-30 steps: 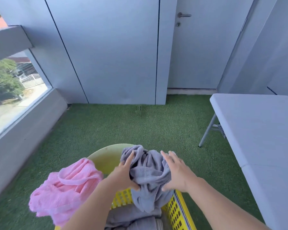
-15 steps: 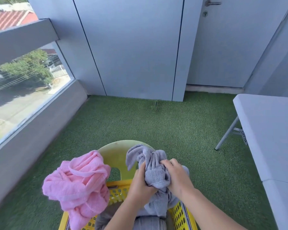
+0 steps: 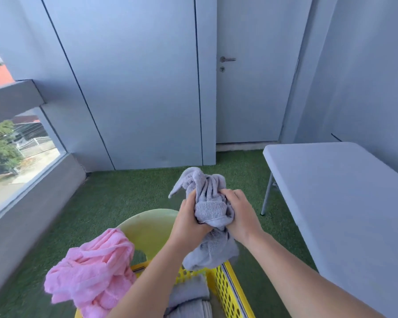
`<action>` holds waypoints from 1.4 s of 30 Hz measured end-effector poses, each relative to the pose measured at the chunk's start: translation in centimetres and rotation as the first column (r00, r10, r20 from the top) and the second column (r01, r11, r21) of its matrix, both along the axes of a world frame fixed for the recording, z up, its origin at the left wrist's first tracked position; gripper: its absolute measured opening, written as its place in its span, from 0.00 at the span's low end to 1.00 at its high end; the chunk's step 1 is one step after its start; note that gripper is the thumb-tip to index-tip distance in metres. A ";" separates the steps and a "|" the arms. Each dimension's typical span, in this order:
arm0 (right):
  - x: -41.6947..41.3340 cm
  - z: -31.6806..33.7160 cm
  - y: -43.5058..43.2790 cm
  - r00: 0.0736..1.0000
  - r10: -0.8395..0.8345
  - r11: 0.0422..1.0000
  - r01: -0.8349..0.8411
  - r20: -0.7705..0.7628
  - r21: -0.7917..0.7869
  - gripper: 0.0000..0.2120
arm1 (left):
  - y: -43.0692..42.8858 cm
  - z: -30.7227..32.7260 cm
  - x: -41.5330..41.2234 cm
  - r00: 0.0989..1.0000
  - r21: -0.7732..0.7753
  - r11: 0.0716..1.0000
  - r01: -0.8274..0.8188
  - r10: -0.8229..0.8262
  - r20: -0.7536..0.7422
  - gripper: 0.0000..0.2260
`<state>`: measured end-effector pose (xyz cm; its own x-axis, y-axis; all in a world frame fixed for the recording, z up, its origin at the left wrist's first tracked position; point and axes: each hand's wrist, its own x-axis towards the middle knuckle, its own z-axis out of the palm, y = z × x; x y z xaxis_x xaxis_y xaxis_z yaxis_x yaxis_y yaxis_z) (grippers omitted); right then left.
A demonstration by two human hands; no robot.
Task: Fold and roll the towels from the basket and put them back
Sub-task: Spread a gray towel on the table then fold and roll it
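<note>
At the far left a glass window panel (image 3: 21, 154) looks out on trees and a street, with a grey concrete ledge (image 3: 30, 203) beneath it. A crumpled pink terry towel (image 3: 92, 274) hangs over the left rim of the yellow perforated plastic basket (image 3: 223, 288), which stands at the bottom of the view on the green artificial turf floor (image 3: 115, 198). Just behind the basket shows the rounded pale green plastic chair back (image 3: 147, 228). Inside the basket lie more grey towels (image 3: 189, 299), bunched and partly hidden by the forearms.

The left hand (image 3: 189, 223) has its grip closed around the left side of a bunched grey terry towel (image 3: 207, 198), which is held up in the air above the basket's far end; one loose corner sticks out to the left and a tail hangs down to the basket rim. The right hand (image 3: 239, 216) clamps the same towel from the right, fingers curled into the cloth, the two hands close together.

Behind stands a grey door with a metal lever handle (image 3: 228, 59). To the right, apart from the basket, is a white folding desk (image 3: 345, 203) with grey metal legs.
</note>
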<state>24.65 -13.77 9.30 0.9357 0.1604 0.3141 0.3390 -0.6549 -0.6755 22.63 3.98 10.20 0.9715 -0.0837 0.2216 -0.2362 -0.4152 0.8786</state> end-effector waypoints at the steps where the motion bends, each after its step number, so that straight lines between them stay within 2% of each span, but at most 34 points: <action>1: -1.3 1.1 -1.4 0.999 -0.029 1.000 0.029 0.023 0.005 0.21 | -1.3 1.0 -0.7 0.999 -0.004 0.999 0.036 -0.036 0.027 0.36; 6: -7.5 5.6 -8.0 0.977 -0.175 0.984 0.176 0.125 0.000 0.21 | -8.0 4.8 -4.4 0.974 -0.020 0.982 0.187 -0.182 0.131 0.36; 12: -13.7 9.2 -18.4 0.909 -0.354 0.934 0.357 0.221 0.031 0.24 | -18.4 9.1 -7.5 0.903 0.014 0.934 0.356 -0.348 0.251 0.37; 16: -16.6 12.0 -25.8 0.859 -0.424 0.905 0.416 0.287 0.089 0.21 | -26.5 12.0 -8.9 0.853 0.046 0.903 0.427 -0.419 0.311 0.36; 19: -18.1 13.5 -31.8 0.824 -0.463 0.885 0.451 0.327 0.116 0.23 | -33.0 13.4 -9.4 0.817 0.058 0.876 0.479 -0.469 0.336 0.38; 26: -22.9 16.1 -48.7 0.784 -0.494 0.859 0.508 0.377 0.070 0.24 | -50.8 14.7 -13.9 0.789 -0.022 0.861 0.508 -0.456 0.412 0.36; 31: -24.6 18.2 -57.2 0.746 -0.509 0.843 0.532 0.430 0.075 0.28 | -59.8 16.5 -15.4 0.788 -0.039 0.861 0.507 -0.445 0.425 0.38; 37: -23.8 20.5 -63.1 0.702 -0.527 0.830 0.545 0.479 0.115 0.31 | -65.4 19.7 -14.5 0.753 0.010 0.847 0.532 -0.478 0.452 0.40; 39: -23.4 20.3 -63.8 0.721 -0.517 0.837 0.540 0.462 0.094 0.31 | -65.7 19.3 -13.8 0.757 0.041 0.853 0.520 -0.482 0.441 0.40; 42: -23.0 17.9 -64.1 0.778 -0.510 0.842 0.538 0.368 0.028 0.29 | -64.6 16.9 -12.9 0.773 0.176 0.868 0.465 -0.495 0.397 0.39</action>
<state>1.64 -77.83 27.20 0.7122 -0.2863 0.6410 0.1302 -0.8434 -0.5213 9.78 -60.60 27.07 0.6162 -0.5427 0.5708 -0.7550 -0.2006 0.6243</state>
